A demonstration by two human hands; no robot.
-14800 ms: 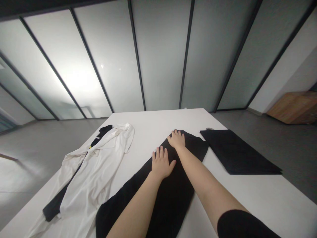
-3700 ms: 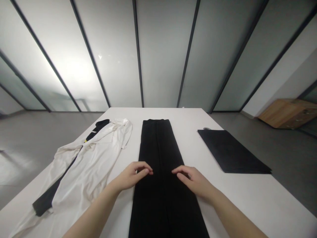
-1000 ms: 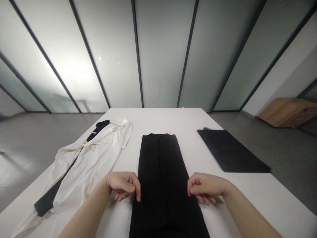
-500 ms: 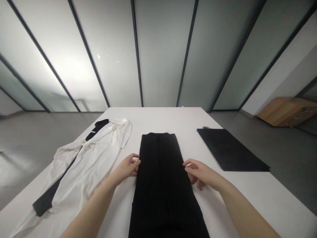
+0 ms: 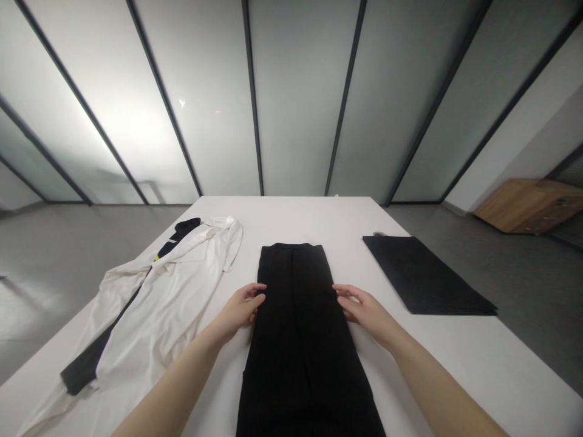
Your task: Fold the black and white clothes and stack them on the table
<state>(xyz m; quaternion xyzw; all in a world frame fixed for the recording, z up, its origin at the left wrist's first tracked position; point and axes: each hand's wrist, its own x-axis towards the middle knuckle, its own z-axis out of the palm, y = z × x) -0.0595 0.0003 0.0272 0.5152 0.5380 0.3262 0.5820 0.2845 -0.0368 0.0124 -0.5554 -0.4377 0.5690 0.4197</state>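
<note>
In the middle of the white table (image 5: 337,221) lies a long, neatly folded black garment (image 5: 296,328) with a seam down its centre. Its near end runs out of the bottom of the view. My left hand (image 5: 241,308) is at the garment's left edge, thumb and forefinger apart over the cloth, lower fingers partly hidden. On the opposite edge is my right hand (image 5: 362,309), its forefinger and thumb likewise apart at the cloth. Whether the fingertips press on the fabric I cannot tell.
A white long-sleeved garment (image 5: 182,297) is spread on the left, with a dark garment (image 5: 86,367) partly beneath it. To the right lies a flat black folded piece (image 5: 423,276), a small grey object (image 5: 379,233) behind it. A wooden cabinet (image 5: 523,203) stands beyond on the floor.
Both hands have moved inward, so that their fingertips now reach over the garment's side edges. The black garment lies as before.
</note>
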